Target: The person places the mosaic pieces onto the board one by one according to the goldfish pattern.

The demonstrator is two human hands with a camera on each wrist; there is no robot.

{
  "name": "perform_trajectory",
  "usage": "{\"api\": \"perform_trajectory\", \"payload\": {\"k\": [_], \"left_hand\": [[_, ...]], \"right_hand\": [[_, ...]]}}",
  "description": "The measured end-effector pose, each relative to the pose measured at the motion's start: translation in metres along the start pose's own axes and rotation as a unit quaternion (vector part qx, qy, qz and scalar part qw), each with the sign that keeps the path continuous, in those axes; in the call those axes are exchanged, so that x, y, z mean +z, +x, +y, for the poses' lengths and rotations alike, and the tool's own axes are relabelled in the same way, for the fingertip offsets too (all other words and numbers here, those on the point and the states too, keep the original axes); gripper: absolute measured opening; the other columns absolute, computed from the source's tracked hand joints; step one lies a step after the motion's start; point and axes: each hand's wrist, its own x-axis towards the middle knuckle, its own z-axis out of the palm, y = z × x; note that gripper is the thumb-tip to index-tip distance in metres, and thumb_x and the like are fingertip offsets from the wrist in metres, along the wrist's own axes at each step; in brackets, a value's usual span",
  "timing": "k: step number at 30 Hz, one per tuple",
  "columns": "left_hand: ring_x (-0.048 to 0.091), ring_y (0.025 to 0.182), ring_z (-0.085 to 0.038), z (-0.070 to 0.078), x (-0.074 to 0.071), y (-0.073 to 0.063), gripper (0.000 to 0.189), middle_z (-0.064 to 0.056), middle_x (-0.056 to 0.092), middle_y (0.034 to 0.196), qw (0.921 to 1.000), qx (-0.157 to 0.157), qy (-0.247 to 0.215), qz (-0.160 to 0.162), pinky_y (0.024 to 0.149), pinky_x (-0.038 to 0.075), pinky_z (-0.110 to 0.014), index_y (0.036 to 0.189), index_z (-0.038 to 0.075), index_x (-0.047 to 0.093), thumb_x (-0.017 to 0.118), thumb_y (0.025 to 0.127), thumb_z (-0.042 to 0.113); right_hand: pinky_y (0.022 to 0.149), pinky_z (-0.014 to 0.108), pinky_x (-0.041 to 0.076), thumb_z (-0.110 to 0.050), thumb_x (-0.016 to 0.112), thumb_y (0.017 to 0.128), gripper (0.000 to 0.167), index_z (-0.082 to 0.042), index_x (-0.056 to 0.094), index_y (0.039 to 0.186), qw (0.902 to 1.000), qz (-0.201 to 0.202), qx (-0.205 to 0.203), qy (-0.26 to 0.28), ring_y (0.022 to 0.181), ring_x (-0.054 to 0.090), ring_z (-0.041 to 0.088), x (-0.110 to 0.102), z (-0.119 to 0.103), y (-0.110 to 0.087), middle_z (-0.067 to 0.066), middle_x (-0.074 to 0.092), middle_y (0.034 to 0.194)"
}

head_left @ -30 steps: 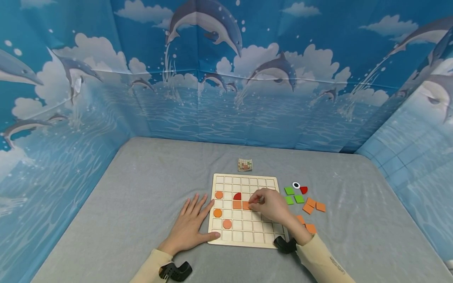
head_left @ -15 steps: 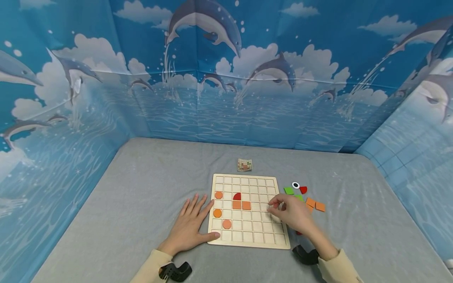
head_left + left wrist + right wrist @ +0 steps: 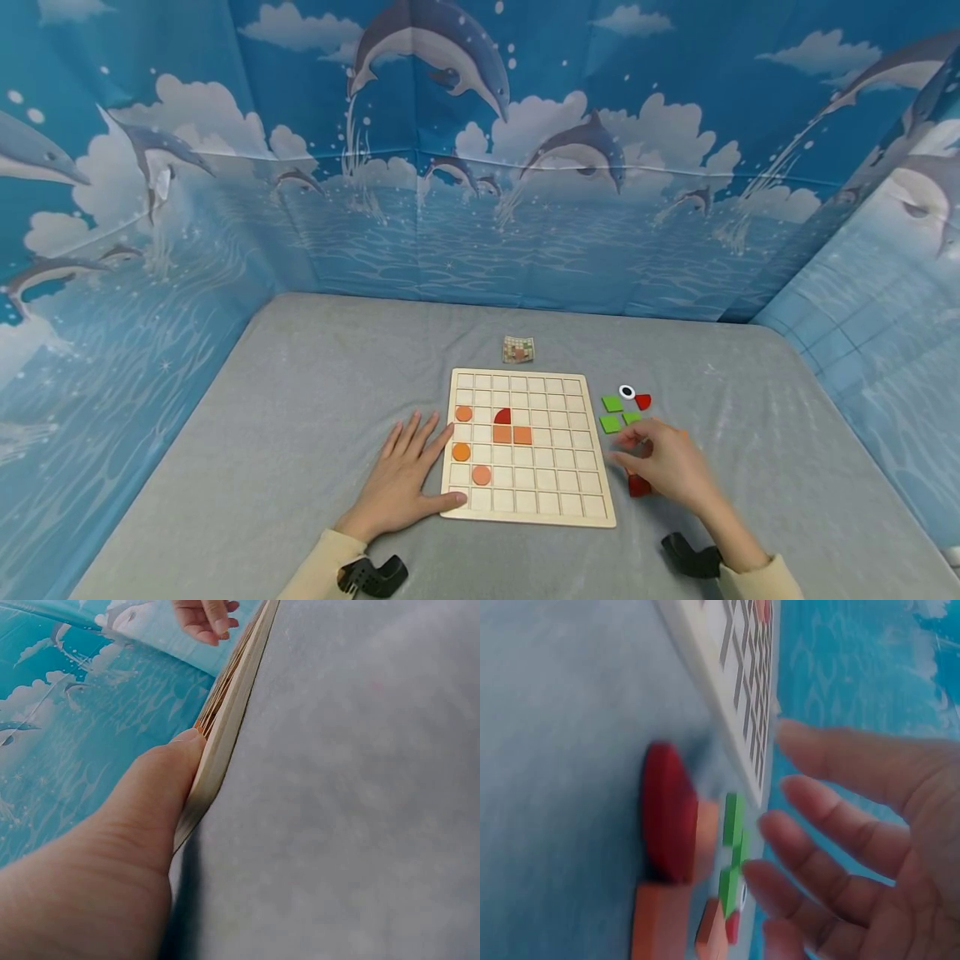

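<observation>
A wooden grid board lies on the grey cloth. Three orange discs sit in its left cells, and a red quarter-round piece lies above two orange square tiles. My left hand rests spread at the board's left side, with its thumb on the near-left corner. Right of the board, my right hand hovers over loose pieces, fingers apart and holding nothing. Below it in the right wrist view are a red rounded piece and orange tiles; in the head view it hides most of the orange ones.
Green square tiles, a white ring with a black centre and another red piece lie beyond my right hand. A small patterned card lies behind the board. A dolphin-print curtain surrounds the table.
My right hand has let go of the second orange square tile in the grid and moved right, off the board to the loose pieces. My left hand has stayed put.
</observation>
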Motion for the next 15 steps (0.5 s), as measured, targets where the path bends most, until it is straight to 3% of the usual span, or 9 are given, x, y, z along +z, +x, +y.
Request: {"api": "perform_trajectory", "payload": {"k": [6, 15], "left_hand": [[0.003, 0.143, -0.03, 0.001, -0.001, 0.0, 0.095, -0.008, 0.016, 0.157, 1.0, -0.002, -0.006, -0.003, 0.113, 0.001, -0.048, 0.152, 0.018, 0.025, 0.049, 0.08, 0.075], [0.003, 0.143, -0.03, 0.0, -0.001, 0.0, 0.096, -0.008, 0.015, 0.157, 1.0, -0.001, -0.005, -0.004, 0.113, 0.001, -0.047, 0.153, 0.019, 0.024, 0.049, 0.08, 0.076]], "right_hand": [[0.061, 0.031, 0.043, -0.034, 0.083, 0.072, 0.033, -0.013, 0.071, 0.095, 0.9976, -0.046, 0.034, -0.037, 0.075, 0.05, 0.015, -0.003, 0.011, -0.003, -0.005, 0.059, 0.084], [0.057, 0.031, 0.037, -0.041, 0.081, 0.072, 0.038, -0.013, 0.067, 0.091, 0.9951, -0.054, 0.069, -0.045, 0.071, 0.046, 0.015, -0.005, 0.018, -0.008, -0.002, 0.053, 0.079]]}}
